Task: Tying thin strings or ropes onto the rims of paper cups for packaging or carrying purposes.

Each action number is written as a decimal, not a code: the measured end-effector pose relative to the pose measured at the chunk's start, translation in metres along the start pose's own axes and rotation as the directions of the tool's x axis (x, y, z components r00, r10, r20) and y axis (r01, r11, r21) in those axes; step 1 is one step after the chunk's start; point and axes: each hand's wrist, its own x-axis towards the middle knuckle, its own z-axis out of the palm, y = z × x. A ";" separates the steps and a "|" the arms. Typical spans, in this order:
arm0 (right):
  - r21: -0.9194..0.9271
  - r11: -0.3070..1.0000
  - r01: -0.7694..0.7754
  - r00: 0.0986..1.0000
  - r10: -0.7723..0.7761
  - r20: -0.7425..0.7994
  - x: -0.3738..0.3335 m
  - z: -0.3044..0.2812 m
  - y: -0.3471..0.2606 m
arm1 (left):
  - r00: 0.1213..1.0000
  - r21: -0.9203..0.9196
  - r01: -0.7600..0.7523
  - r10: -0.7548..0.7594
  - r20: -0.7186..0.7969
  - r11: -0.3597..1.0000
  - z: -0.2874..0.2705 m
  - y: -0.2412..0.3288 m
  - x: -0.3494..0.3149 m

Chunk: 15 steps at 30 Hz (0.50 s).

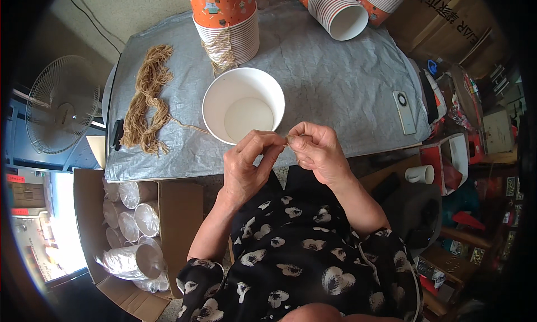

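Observation:
My left hand (253, 157) and my right hand (319, 153) meet fingertip to fingertip just in front of a white paper bucket (215, 107). Both are closed in a pinch. What sits between the fingertips is too small to make out. The bucket stands with its mouth up and nothing shows inside it. On the left of the table lies a bundle of brown twine (146, 95), and one strand runs from it to the bucket's near left side. Behind the bucket rises a stack of paper buckets (246, 39), with lengths of twine hanging down its side.
A grey sheet (335, 93) covers the table. More stacked buckets (335, 12) lie at the back right, near a phone (405, 112). A fan (64, 107) stands at far left. Below it, a cardboard box (182, 210) holds wrapped buckets. A white mug (419, 174) is at right.

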 end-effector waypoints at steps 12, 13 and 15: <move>-0.681 0.517 0.518 0.794 -0.587 0.159 -0.008 0.005 0.001 | 0.802 -0.539 0.578 -0.548 0.237 0.613 -0.020 0.005 0.001; -0.680 0.519 0.518 0.796 -0.584 0.160 -0.009 0.008 0.002 | 0.800 -0.530 0.581 -0.553 0.233 0.618 -0.020 0.005 0.001; -0.734 0.444 0.514 0.779 -0.599 0.184 -0.009 0.013 0.003 | 0.797 -0.521 0.585 -0.560 0.228 0.621 -0.018 0.004 0.000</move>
